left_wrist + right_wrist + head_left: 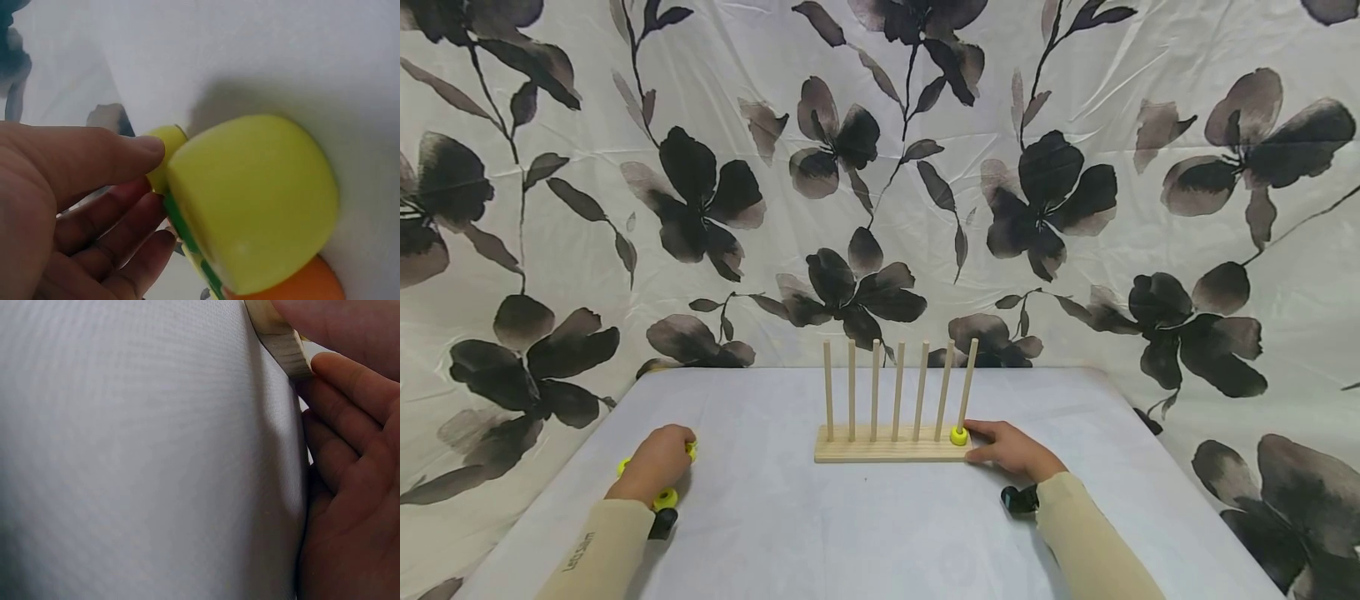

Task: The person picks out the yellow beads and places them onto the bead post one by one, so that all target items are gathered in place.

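My left hand (655, 463) is low over the left side of the table, its thumb and fingers pinching a small yellow ring (169, 140). Nearer the left wrist camera, a large-looking yellow ring (256, 200) sits beside a green piece (180, 225) and an orange piece (307, 282). A wooden peg stand (880, 452) with several upright pegs stands on the table, and one yellow ring (958, 436) circles the base of its rightmost peg. Thumb and fingers of my right hand (1013, 451) hold the stand's right end.
A white cloth covers the table (760, 517). Behind it hangs a pale curtain (940, 250) with dark flowers. More yellow rings (665, 499) lie around the left hand, partly hidden by it.
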The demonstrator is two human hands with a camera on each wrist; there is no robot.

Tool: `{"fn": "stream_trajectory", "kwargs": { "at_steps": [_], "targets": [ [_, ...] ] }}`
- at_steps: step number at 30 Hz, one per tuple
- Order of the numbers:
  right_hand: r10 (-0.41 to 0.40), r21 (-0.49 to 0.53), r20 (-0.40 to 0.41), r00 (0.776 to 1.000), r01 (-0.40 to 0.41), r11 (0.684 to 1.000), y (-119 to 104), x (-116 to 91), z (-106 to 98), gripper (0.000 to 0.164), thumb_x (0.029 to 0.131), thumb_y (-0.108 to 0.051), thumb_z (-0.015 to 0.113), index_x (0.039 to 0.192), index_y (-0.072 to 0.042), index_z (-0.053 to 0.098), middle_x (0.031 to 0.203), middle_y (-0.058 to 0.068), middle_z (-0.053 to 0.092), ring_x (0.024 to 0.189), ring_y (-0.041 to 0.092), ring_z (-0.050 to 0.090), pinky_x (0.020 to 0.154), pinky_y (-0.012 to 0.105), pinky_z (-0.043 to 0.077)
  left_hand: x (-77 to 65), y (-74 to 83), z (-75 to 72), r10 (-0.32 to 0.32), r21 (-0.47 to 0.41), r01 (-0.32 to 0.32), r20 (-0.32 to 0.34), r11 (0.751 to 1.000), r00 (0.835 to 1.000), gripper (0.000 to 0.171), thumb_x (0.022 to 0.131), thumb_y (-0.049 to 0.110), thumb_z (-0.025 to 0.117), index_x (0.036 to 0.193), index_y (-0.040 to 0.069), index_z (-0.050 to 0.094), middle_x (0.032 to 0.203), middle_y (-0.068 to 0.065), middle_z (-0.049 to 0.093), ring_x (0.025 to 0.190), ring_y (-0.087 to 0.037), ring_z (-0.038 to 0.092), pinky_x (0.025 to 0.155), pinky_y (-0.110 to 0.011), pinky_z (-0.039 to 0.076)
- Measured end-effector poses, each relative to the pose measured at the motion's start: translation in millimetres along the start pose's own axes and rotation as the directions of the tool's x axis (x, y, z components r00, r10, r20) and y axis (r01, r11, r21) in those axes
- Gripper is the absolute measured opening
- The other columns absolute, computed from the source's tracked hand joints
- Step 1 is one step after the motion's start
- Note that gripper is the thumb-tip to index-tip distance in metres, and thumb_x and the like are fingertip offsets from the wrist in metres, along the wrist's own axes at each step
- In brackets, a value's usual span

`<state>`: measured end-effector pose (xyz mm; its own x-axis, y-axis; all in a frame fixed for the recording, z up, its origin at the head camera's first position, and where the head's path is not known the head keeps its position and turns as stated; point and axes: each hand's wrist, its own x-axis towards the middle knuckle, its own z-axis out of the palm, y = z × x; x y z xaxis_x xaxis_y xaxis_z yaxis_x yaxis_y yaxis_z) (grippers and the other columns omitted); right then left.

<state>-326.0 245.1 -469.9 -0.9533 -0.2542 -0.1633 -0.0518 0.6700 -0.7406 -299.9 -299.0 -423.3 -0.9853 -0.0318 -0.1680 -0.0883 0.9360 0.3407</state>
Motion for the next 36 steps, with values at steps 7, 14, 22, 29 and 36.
{"fn": "stream_trajectory", "kwargs": {
  "at_steps": [7, 14, 22, 29, 36],
  "targets": [
    [0.002, -0.005, 0.002, 1.0, -0.002, 1.0, -1, -2, 0, 0.071, 0.082, -0.03, 0.076, 0.145, -0.015, 0.047, 0.152, 0.012, 0.041, 0.144, 0.038, 0.029, 0.116, 0.061, 0.022, -2.2, 0.4, 1.5, -0.018, -0.005, 0.019, 0.0, 1.0, 1.0, 0.035, 0.089, -0.002, 0.054, 0.122, -0.015, 0.055, 0.117, -0.032, 0.058, 0.095, -0.035, 0.056, 0.089, -0.057, 0.05],
    [-0.001, -0.006, 0.005, 1.0, 0.001, 1.0, -1, -2, -1, 0.071, 0.082, -0.03, 0.076, 0.144, -0.016, 0.047, 0.152, 0.012, 0.041, 0.144, 0.038, 0.029, 0.116, 0.061, 0.022, -5.1, -0.1, 2.7, 0.011, 0.02, -0.01, -0.023, 1.0, 1.0, 0.034, 0.088, 0.001, 0.059, 0.117, -0.015, 0.058, 0.11, -0.029, 0.062, 0.09, -0.032, 0.057, 0.085, -0.054, 0.051],
    [-0.011, -0.006, 0.005, 1.0, 0.011, 1.0, -2, -3, -1, 0.07, 0.082, -0.028, 0.076, 0.144, -0.015, 0.048, 0.152, 0.013, 0.042, 0.144, 0.038, 0.029, 0.116, 0.06, 0.023, -6.8, 2.1, 3.7, 0.021, 0.043, -0.019, -0.043, 0.999, 0.999, 0.037, 0.087, 0.009, 0.065, 0.117, -0.013, 0.059, 0.109, -0.027, 0.062, 0.092, -0.032, 0.059, 0.085, -0.054, 0.051],
    [-0.008, 0.004, 0.007, 1.0, 0.008, 1.0, 0, -3, -2, 0.07, 0.082, -0.029, 0.076, 0.144, -0.015, 0.048, 0.152, 0.013, 0.042, 0.144, 0.038, 0.029, 0.116, 0.06, 0.022, -5.6, 5.9, 3.9, 0.025, -0.012, -0.026, -0.046, 1.0, 0.999, 0.042, 0.088, 0.01, 0.064, 0.122, -0.013, 0.057, 0.117, -0.029, 0.059, 0.1, -0.036, 0.057, 0.09, -0.056, 0.05],
    [-0.004, 0.007, 0.013, 1.0, 0.004, 1.0, 1, -4, -1, 0.07, 0.081, -0.03, 0.077, 0.144, -0.015, 0.048, 0.152, 0.013, 0.042, 0.144, 0.038, 0.029, 0.116, 0.061, 0.023, -9.4, 14.3, 3.8, 0.02, -0.077, -0.025, -0.064, 0.997, 0.998, 0.042, 0.089, 0.008, 0.064, 0.125, -0.011, 0.056, 0.122, -0.03, 0.053, 0.108, -0.041, 0.053, 0.098, -0.06, 0.045]
  ]
}}
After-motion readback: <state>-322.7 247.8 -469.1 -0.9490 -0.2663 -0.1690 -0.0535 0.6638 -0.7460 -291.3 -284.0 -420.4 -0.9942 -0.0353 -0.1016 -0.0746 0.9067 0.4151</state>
